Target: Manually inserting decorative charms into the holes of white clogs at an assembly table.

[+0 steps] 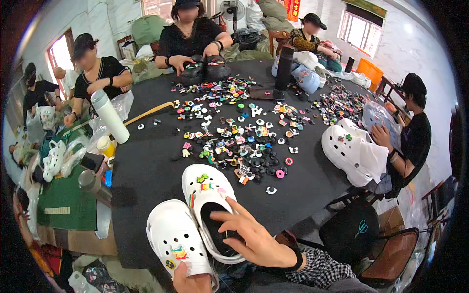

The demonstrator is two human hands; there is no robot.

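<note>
Charms (207,187) seem mid-fitting: left grip (191,280) holds one white clog (168,229); right grip (255,239) half-curls over its mate (213,198), contents unclear; next likely calls for firm pressing.

The window (360,30) glares white beyond the far right corner of the brightly lit desk (146,180); fisheye distortion bends walls (417,51) toward black rims.

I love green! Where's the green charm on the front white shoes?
In the head view, left of centre, the green charm sits near the toe of the white shoe under the right hand, above a multicoloured charm.
</note>
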